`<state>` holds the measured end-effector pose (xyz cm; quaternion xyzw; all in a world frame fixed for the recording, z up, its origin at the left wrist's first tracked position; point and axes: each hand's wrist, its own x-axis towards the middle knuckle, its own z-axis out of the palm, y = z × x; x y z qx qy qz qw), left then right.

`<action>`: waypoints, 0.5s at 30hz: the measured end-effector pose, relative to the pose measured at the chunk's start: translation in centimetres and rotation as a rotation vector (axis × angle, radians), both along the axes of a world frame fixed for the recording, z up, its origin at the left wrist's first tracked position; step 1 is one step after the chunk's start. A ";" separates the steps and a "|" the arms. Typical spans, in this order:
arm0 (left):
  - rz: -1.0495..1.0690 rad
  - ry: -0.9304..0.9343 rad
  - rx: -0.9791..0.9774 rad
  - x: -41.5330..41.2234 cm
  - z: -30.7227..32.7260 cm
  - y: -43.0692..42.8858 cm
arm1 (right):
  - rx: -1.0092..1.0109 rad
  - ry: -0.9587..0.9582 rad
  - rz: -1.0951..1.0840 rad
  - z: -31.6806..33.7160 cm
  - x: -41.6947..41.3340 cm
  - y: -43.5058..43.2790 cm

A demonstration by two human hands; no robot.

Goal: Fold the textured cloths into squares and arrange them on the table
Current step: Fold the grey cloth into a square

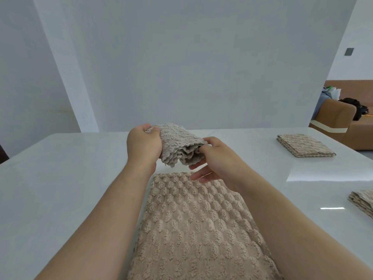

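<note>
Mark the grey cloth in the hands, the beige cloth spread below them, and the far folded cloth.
grey cloth (177, 141), head view, its fluffy upper face.
beige cloth (193, 229), head view, middle of its bubbled surface.
far folded cloth (304, 145), head view, centre of its top layer.

We note four cloths. Greyish fluffy cloth (179, 145) bunched, raised above table (70, 168). Beige bubble-textured cloth (197, 229) spread flat beneath it, near edge. Folded beige square (304, 145) flat, far right. Second folded cloth (362, 201) at right edge, cut off.
</note>
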<state>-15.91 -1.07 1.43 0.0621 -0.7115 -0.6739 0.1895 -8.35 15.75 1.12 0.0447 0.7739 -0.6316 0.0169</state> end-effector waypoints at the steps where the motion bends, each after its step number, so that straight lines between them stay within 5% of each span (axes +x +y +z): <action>1: -0.001 0.000 0.000 0.0 -0.1 0.1 | -0.016 0.005 -0.021 0.0 0.0 0.1; 15: -0.034 -0.006 0.038 0.0 -0.3 0.5 | -0.098 0.027 -0.075 0.9 0.2 0.4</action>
